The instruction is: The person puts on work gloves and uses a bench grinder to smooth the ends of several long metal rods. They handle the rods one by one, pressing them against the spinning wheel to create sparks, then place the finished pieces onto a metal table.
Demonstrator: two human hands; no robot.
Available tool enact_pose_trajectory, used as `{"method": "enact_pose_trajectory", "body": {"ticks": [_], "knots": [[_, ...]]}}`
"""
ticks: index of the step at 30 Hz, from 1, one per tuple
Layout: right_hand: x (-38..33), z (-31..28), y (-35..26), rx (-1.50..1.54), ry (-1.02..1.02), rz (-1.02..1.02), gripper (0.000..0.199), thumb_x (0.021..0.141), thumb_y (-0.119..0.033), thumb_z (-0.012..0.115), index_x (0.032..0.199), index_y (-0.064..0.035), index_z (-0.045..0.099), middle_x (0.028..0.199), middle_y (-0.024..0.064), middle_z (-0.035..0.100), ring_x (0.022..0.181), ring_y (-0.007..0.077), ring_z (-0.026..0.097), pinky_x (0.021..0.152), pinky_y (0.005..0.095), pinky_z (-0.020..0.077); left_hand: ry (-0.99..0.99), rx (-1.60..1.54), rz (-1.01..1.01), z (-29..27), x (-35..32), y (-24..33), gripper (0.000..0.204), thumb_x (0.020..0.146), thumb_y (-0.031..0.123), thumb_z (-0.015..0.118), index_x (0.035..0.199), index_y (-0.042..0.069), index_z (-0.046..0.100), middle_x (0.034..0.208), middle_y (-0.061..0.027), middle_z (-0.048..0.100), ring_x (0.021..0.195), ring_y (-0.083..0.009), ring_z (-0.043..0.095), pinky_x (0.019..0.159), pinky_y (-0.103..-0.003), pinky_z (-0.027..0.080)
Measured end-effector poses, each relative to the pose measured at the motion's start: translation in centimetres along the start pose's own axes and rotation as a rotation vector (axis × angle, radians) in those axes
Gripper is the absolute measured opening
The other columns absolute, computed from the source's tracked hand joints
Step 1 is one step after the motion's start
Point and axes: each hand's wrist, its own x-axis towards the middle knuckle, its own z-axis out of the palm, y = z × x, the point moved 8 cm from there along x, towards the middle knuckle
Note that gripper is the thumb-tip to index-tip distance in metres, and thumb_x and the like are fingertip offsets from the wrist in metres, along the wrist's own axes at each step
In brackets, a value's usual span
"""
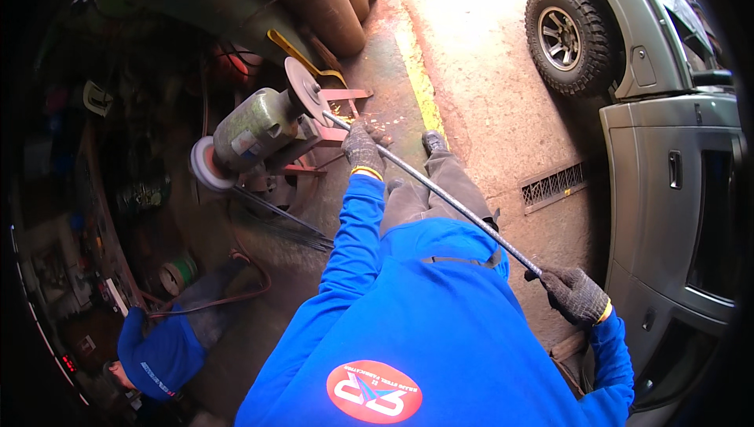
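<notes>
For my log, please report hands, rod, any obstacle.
Left fingers, right fingers: closed around rod. Tip at grinding wheel, sparks showing. No obstacle seen.

Both arms of the wearer, blue-sleeved. Left arm: extended forward, the gloved left hand ahead of the torso, fingers curled closed. Right arm: bent outward at the side, the gloved right hand lower, likewise clenched. The 2 hands stand well apart.

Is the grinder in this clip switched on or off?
On. Orange sparks scatter near the grinder, beside the wheel where the tip of the metal rod meets it.
</notes>
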Motion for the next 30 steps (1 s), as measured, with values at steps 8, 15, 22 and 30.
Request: {"method": "enact_pose_trajectory", "body": {"ticks": [8, 15, 22, 30], "knots": [[-1.9, -0.4, -3.3, -0.524, 0.443, -0.521, 0.031, 0.095, -0.027, 0.063, 0.121, -0.0125, 0.065, 0.066, 0.0186, 0.061, 0.061, 0.0347, 0.066, 0.052, 0.0453, 0.0475, 0.055, -0.039, -0.055, 1.6, -3.0, 1.2, 0.027, 0.093, 0.026, 0.055, 0.071, 0.017, 0.042, 0.055, 0.0041, 0.039, 0.043, -0.0111, 0.038, 0.039, -0.028, 0.032], [-3.9, -1.0, -5.9, -1.144, 0.745, -0.543, 0.038, 0.083, -0.019, 0.070, 0.121, -0.0195, 0.065, 0.061, 0.0079, 0.059, 0.054, 0.0249, 0.062, 0.047, 0.0419, 0.0447, -0.115, -0.238, -0.086, 3.3, -3.2, 0.5, 0.032, 0.092, 0.027, 0.054, 0.065, 0.021, 0.040, 0.050, 0.0079, 0.035, 0.040, -0.0092, 0.033, 0.039, -0.027, 0.030], [-5.7, -4.0, -5.8, -1.133, 1.316, -0.951, 0.036, 0.072, -0.008, 0.075, 0.109, -0.0079, 0.073, 0.081, 0.0052, 0.067, 0.069, 0.0227, 0.059, 0.064, 0.0378, 0.0481, -1.134, -1.018, -0.335, 7.8, -5.6, 0.6, 0.043, 0.098, 0.031, 0.046, 0.057, 0.020, 0.042, 0.049, 0.0058, 0.041, 0.046, -0.0072, 0.042, 0.055, -0.027, 0.039], [10.2, -15.7, 14.3, -0.409, 1.190, -0.487, 0.026, 0.067, -0.004, 0.079, 0.092, -0.0114, 0.076, 0.080, 0.0095, 0.066, 0.076, 0.0243, 0.062, 0.072, 0.0357, 0.0502, -0.872, 0.267, -0.172, 14.2, -19.1, -1.7, 0.034, 0.101, 0.030, 0.056, 0.091, 0.000, 0.067, 0.087, -0.0090, 0.069, 0.085, -0.0204, 0.067, 0.081, -0.036, 0.055]]}}
